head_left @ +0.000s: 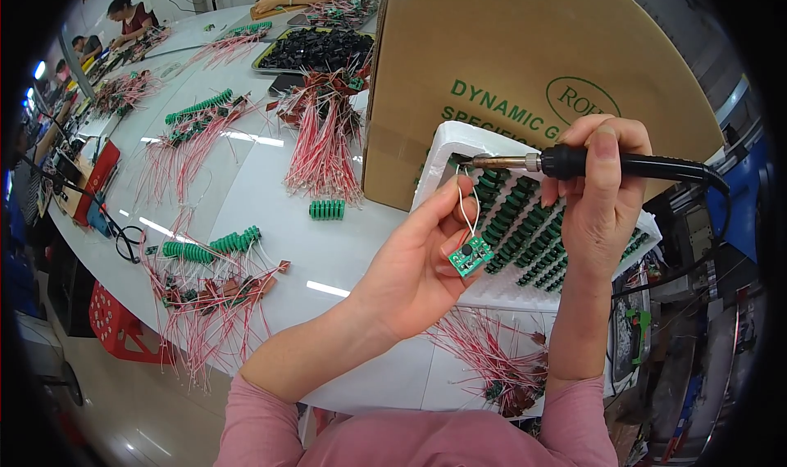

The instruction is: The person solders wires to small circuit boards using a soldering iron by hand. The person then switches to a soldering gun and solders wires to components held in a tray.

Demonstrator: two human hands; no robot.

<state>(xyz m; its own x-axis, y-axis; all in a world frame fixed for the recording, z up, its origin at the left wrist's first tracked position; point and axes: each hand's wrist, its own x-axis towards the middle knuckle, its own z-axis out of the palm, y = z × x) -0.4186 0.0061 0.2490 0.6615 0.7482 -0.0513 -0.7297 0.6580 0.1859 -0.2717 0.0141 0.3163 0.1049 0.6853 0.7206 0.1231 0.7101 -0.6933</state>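
My right hand (605,197) is closed round the black handle of a soldering iron (566,163), whose metal shaft points left. The iron's tip is at the far left corner of a white foam tray (434,157), which holds rows of dark green coils (525,231). In my left hand (414,262) is a small green circuit board (470,256) with thin white wires (466,209) looping up from it. The thumb and forefinger pinch the wires close under the iron's tip. Whether the tip touches a wire or a coil is too small to tell.
A large cardboard box (508,57) stands behind the tray. Bundles of red and white wires (320,151) lie on the white table, with a small green coil row (326,210) nearer. Farther back is a tray of black parts (316,51). Other people sit along the tables.
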